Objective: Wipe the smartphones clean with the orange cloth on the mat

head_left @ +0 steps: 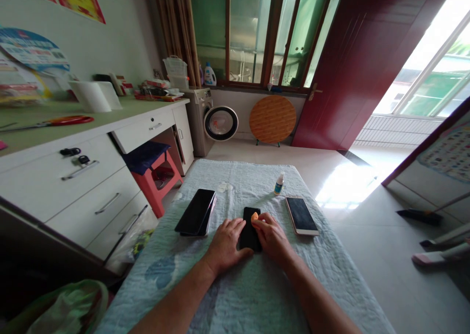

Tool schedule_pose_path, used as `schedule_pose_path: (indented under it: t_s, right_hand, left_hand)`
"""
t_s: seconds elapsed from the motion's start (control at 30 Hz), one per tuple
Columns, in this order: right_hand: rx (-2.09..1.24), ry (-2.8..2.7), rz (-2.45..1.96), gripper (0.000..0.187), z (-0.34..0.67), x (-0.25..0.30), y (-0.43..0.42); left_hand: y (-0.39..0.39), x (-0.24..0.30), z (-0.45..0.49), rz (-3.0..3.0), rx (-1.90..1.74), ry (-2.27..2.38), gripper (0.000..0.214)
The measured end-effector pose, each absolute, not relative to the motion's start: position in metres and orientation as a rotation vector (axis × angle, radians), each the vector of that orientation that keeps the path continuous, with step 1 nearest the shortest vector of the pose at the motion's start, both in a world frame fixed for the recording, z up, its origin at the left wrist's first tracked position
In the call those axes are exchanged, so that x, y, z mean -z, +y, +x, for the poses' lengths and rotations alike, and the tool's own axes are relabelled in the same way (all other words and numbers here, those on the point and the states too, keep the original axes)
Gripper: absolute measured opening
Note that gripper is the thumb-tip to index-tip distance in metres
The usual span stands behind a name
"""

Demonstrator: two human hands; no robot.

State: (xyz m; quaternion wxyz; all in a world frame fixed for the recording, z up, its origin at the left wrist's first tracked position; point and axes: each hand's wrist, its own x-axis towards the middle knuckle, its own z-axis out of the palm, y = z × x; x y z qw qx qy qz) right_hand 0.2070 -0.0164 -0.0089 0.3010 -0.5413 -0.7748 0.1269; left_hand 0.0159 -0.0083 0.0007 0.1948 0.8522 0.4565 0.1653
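A black smartphone (250, 243) lies flat on the cloth-covered table, screen side up as far as I can tell. My left hand (225, 241) grips it along its left side, fingers at the upper edge and thumb by the lower end. Pinched in the fingers of my right hand (273, 236) is a small orange piece of soft material (254, 218), cloth or sponge, touching the phone's upper right part. Left of my hands rests a stack of dark phones (197, 210). To the right lies a white-framed phone (301, 215), and behind it stands a small spray bottle (279, 184).
A pale blue quilted cloth (235, 175) covers the table. Along the left runs a white desk (88, 170) with drawers, a paper roll and red-handled scissors (69, 121). A red stool (156, 177) stands beside it. Farther back are a washing machine with its door open (221, 123) and a round wooden board (272, 120).
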Motion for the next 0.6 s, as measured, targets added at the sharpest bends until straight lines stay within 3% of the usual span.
schedule_pose_path:
  t_s: [0.6]
  right_hand:
    - [-0.193, -1.983, -1.565, 0.031, 0.2073, 0.0132, -0.0109]
  left_hand:
    - [-0.0089, -0.002, 0.0174, 2.386, -0.418, 1.307, 0.074]
